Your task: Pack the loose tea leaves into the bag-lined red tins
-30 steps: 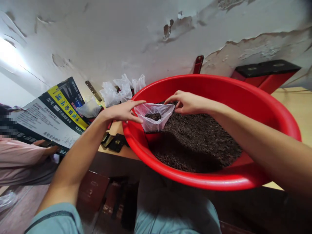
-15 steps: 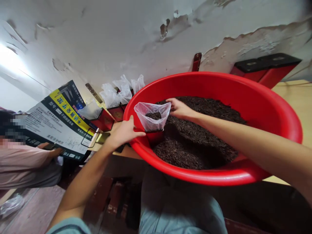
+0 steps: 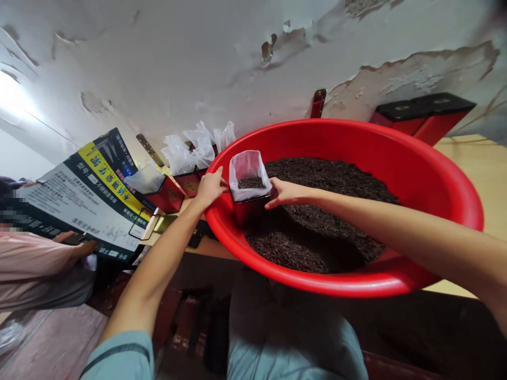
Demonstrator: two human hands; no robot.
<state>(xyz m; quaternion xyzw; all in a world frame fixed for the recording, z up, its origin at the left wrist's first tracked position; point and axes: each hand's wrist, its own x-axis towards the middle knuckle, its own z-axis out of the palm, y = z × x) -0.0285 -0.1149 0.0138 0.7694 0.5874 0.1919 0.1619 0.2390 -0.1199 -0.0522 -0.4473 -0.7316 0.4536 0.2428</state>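
Note:
A large red basin (image 3: 340, 287) holds dark, dry, leaf-like material (image 3: 336, 184). Inside its left part stands a dark red tin (image 3: 249, 210), lined with a clear plastic bag (image 3: 249, 163) that has some of the dark material in it. My left hand (image 3: 213, 186) is at the basin's left rim, fingers apart, its fingertips close to the tin's left side. At the tin's right side is my right hand (image 3: 285, 192), thumb and fingers apart, touching or nearly touching it.
Left of the basin stand red tins (image 3: 168, 195) with plastic bags sticking out. A printed sheet (image 3: 91, 195) and a person in pink (image 3: 35, 264) are further left. Closed red tins with black lids (image 3: 423, 108) stand behind right, by the peeling wall (image 3: 198, 63).
The bag's mouth stands more upright and squarer, and more of the tin shows. My right hand has moved down to the tin's side; my left hand has moved up and right towards it.

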